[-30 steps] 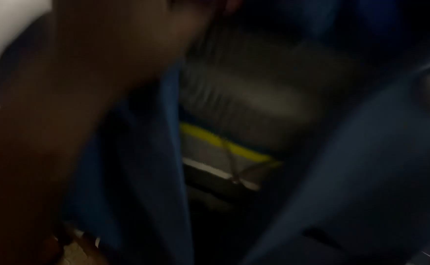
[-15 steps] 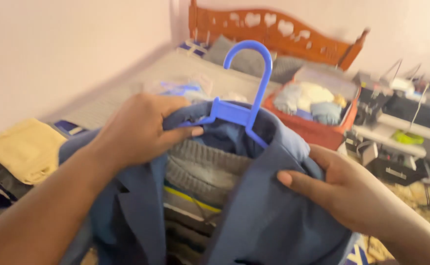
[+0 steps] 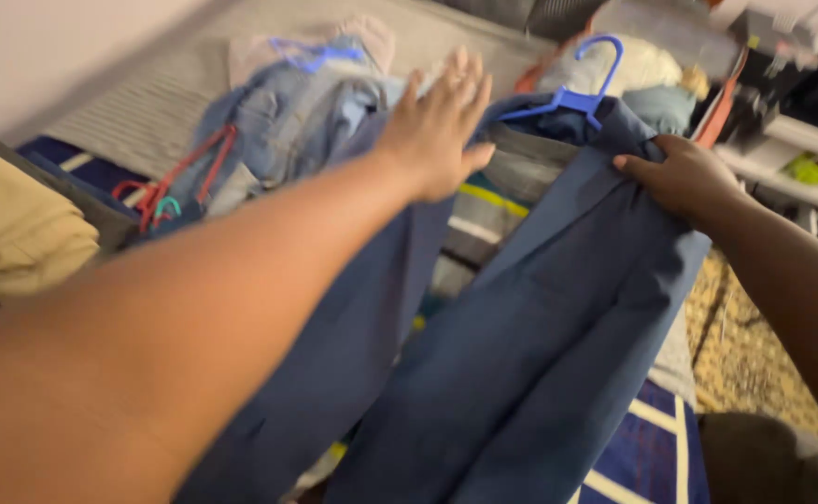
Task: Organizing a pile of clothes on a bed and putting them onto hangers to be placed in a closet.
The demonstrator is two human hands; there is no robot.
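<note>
Left hand (image 3: 437, 126) spread open, fingers extended, palm laid against the left shoulder of a blue jacket (image 3: 521, 345); right hand (image 3: 675, 177) closed in a pinch on the jacket's right shoulder. Jacket hung on a blue plastic hanger (image 3: 572, 89) between the two hands, over a grey striped sweater (image 3: 512, 173). Beyond the left hand, heaped denim clothes (image 3: 288, 121) with red hangers (image 3: 176, 182).
</note>
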